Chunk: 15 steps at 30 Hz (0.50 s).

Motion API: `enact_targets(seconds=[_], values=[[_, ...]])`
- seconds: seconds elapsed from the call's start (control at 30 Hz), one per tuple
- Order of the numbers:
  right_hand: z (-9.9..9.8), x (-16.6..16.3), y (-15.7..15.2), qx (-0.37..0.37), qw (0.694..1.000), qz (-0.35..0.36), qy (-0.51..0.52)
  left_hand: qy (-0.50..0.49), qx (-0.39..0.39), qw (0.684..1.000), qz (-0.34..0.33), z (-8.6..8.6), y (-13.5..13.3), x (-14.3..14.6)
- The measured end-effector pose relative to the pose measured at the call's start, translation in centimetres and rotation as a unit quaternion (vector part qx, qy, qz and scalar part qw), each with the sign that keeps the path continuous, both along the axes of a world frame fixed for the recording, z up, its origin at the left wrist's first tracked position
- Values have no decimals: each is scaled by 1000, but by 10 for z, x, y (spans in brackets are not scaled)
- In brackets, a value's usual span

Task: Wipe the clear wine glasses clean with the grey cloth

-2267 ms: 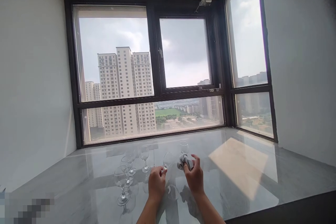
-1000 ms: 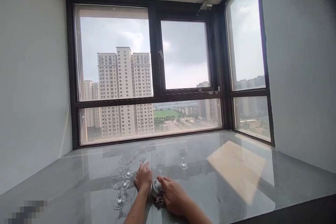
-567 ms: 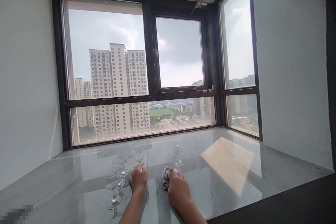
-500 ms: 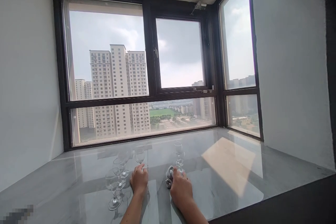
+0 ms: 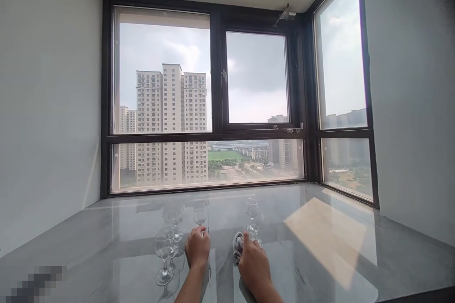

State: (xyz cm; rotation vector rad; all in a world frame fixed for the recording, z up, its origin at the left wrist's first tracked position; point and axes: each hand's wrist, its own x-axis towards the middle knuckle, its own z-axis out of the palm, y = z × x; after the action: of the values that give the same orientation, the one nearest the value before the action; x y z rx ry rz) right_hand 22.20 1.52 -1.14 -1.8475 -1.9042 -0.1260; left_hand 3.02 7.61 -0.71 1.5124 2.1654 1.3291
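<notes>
Just right of a crumpled grey cloth (image 5: 237,247), on a glossy marble ledge (image 5: 320,255): right hand (image 5: 253,265), knuckles up, closed on the cloth's edge, fingertips at the foot of a clear wine glass (image 5: 256,228). Left of the cloth: left hand (image 5: 198,247), fingers curled toward the stem of a second glass (image 5: 199,217); clasping or only touching, impossible to tell. Farther left of the cloth, three upright glasses (image 5: 164,255). Far beyond the cloth, a black-framed window (image 5: 216,80) showing tower blocks (image 5: 170,123).
</notes>
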Motion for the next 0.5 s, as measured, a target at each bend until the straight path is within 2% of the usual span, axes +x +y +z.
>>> enact_targets(seconds=[0.23,0.37,0.5], values=[[-1,0,0,2,999,-14,37,6,-15,1000,8,0,-1,1],[5,0,-4,-9,999,-18,42,4,-30,1000,8,1,-3,1],[13,1,-8,-29,997,-51,43,0,-35,999,-4,3,-6,1]])
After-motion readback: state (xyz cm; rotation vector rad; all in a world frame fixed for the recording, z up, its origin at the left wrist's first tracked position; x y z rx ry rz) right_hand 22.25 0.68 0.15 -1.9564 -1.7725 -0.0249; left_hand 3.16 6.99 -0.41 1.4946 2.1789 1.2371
